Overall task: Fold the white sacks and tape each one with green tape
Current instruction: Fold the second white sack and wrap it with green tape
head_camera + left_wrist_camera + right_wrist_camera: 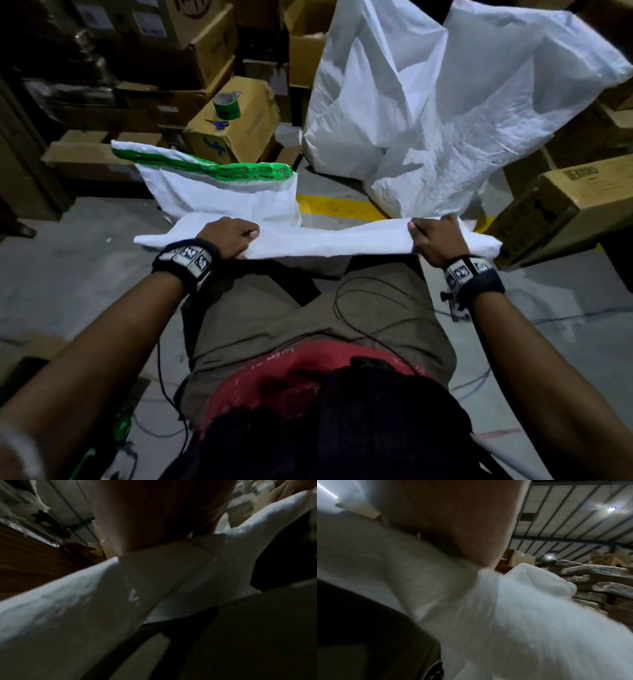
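**Folded sack held across lap, both hands gripping**

Seated, viewed from head camera. Flat, folded white woven-plastic sack [318, 238] stretched crosswise above the knees, over khaki trousers [308, 318]. Left hand [227, 236] clamped on the sack's left portion, fingers curled under the near edge, thumb on top. Right hand [433, 238] clamped on the right portion, fingers wrapped around a bunched fold. Hands well apart, sack roughly level between them, both ends sticking out past the fists.

Left wrist view: blurred and dark; palm [154, 513] pressed to white fabric [102, 595]. Right wrist view: likewise blurred; palm [453, 520] against white fabric [513, 615]. Finger detail unreadable in both.

Beyond the held sack, on grey concrete floor [68, 274]: second white sack [222, 195], folded, with a strip of bright green tape [212, 168] along its upper edge. To the right, large crumpled pile of loose white sacks [445, 113] rising high. Behind, brown cardboard box [239, 130] carrying a roll of green tape [226, 105] and blue-handled scissors [217, 124], just beside each other. More cardboard cartons [561, 205] stacked around. Yellow painted floor line [335, 207] between taped sack and pile. Black cables [373, 308] across lap.
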A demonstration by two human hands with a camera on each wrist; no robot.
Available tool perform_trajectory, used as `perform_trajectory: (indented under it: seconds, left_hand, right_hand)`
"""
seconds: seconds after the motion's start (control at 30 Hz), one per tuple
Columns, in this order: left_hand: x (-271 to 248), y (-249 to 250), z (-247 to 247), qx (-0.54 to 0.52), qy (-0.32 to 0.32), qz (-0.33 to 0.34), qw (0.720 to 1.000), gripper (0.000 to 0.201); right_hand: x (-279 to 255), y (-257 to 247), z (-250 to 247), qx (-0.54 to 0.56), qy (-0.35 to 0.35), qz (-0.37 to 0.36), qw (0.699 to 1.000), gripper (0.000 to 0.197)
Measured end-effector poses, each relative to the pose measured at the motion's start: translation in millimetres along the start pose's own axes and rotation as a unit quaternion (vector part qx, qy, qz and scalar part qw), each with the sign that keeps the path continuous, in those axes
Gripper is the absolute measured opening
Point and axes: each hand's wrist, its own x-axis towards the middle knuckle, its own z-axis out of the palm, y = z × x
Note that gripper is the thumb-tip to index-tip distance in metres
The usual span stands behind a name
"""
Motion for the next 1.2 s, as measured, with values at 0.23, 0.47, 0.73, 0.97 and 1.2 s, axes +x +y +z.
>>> perform_trajectory:
  seconds: [0.23, 0.47, 0.73, 0.97, 1.2]
  left_hand:
    - [16.3, -28.9, 46.5, 0.113, -0.02, -0.02, 0.993, 0.042]
    - [-13.9, -66.9, 46.4, 0.12, 0.093, -0.083, 0.985, 0.065]
    - [-13.8, -87.5, 8.7, 0.073, 0.056, -0.126, 0.988, 0.073]
    - [-11.7, -94.0, 12.3, 0.059, -0.011, -0.156, 0.986, 0.056]
    - [-8.6, -61.7, 31.5, 0.222, 0.089, -0.068, 0.969, 0.034]
  right_hand:
    - [9.3, -0.9, 46.9, 0.003, -0.111, 0.095, 0.989, 0.031]
    - [-50.3, 29.7, 65.3, 0.157, -0.011, 0.166, 0.973, 0.051]
    - [-45.6, 57.3, 44.4, 0.075, 0.017, 0.111, 0.991, 0.049]
    - [-26.2, 56.8, 22.0, -0.01, -0.073, 0.09, 0.993, 0.054]
    - [-33.6, 21.7, 50.2, -0.094, -0.052, 0.093, 0.99, 0.024]
